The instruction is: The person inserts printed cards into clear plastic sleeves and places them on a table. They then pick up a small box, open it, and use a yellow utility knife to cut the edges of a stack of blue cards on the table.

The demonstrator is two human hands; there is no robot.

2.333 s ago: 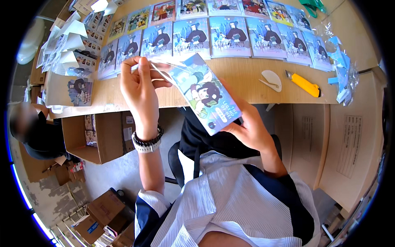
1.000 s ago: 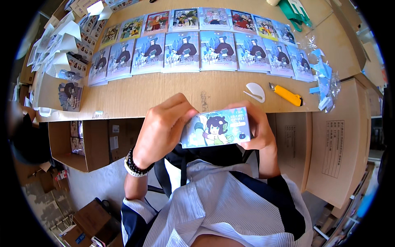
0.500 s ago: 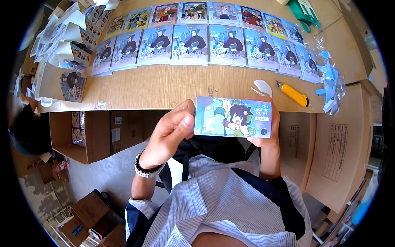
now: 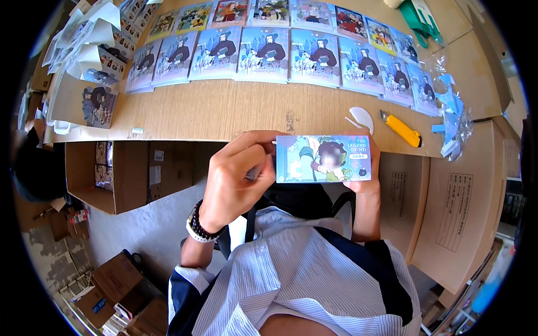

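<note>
A light-blue printed box [image 4: 322, 159] with a cartoon figure lies level in front of me, just below the table's edge. My right hand [image 4: 361, 185] grips its right end from behind, thumb underneath. Curled fingers of my left hand [image 4: 238, 176] press at the box's left end, with a small glinting bit between them that I cannot make out. On the table beyond lie a yellow box cutter [image 4: 402, 129] and a white plastic tool [image 4: 361, 117].
Two rows of illustrated booklets [image 4: 263, 56] line the table [image 4: 202, 109]. Folded printed cards [image 4: 100, 103] pile at left; blue scraps in crumpled plastic [image 4: 451, 129] lie right, below a green strap [image 4: 420, 22]. Cartons [image 4: 131, 173] stand underneath and beside. A person in black [image 4: 36, 168] is far left.
The box has turned from a steep tilt to level. The clear strip pulled out at its top earlier no longer shows, and my left hand has come down to the box's left end, fingers curling.
</note>
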